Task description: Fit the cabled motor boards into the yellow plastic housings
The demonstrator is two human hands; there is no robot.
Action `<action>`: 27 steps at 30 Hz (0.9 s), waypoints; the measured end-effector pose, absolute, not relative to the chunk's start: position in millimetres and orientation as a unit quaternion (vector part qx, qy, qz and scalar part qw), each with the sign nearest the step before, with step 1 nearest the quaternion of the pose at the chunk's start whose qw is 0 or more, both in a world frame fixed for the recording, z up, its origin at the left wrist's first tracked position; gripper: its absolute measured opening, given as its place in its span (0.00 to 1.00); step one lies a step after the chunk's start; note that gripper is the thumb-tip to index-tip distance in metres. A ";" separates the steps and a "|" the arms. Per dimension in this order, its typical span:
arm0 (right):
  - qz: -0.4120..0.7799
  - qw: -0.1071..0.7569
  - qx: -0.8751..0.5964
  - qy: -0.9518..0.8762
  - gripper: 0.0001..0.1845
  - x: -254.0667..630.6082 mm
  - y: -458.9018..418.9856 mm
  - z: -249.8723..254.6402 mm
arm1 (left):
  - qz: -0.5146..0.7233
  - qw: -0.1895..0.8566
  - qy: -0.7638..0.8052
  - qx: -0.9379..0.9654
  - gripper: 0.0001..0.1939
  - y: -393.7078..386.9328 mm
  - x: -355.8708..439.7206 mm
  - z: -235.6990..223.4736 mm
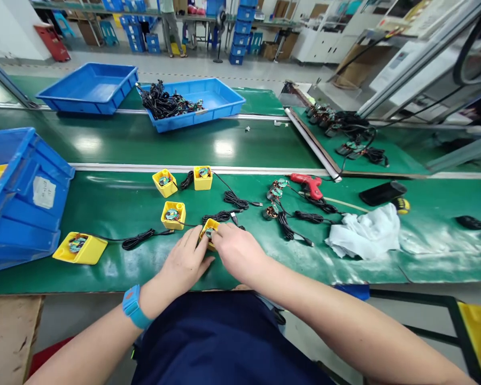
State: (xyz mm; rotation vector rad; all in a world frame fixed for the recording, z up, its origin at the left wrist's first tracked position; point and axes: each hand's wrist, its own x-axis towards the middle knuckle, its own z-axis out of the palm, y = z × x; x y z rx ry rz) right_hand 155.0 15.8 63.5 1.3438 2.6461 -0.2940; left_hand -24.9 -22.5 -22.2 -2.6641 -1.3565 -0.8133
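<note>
Two hands pinching yellow housing between them | open face up | long axis seemingly fore-and-aft, partly covered

A chunky bright-blue band rings the left wrist, worn with a dark navy garment.

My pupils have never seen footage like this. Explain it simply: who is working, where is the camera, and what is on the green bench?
There is no machine here: a person works with bare hands, seen from a camera worn on the head, looking forward and down. The left hand and right hand both have fingers on a small yellow cup; the exact grip is partly hidden. Around it on the green bench stand four more yellow cups holding round circuit parts. Black cables lie coiled nearby. Farther right are a red gun-shaped tool and a crumpled white cloth.
</note>
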 end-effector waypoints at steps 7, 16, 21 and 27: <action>-0.209 -0.018 0.427 0.880 0.12 163.5 23.5 48.7 | -0.411 -0.009 -0.408 -0.815 0.26 -21.9 -20.6 -46.7; -0.233 -0.053 0.466 0.852 0.17 158.2 17.3 38.4 | -0.462 -0.049 -0.435 -0.771 0.19 -27.1 -14.3 -48.1; -0.195 0.015 0.484 0.853 0.13 146.0 15.6 48.5 | -0.476 -0.068 -0.444 -0.756 0.23 -32.2 -9.7 -52.7; -0.217 0.035 0.506 0.834 0.10 145.0 19.8 53.5 | -0.469 -0.061 -0.442 -0.762 0.28 -34.4 -12.8 -58.8</action>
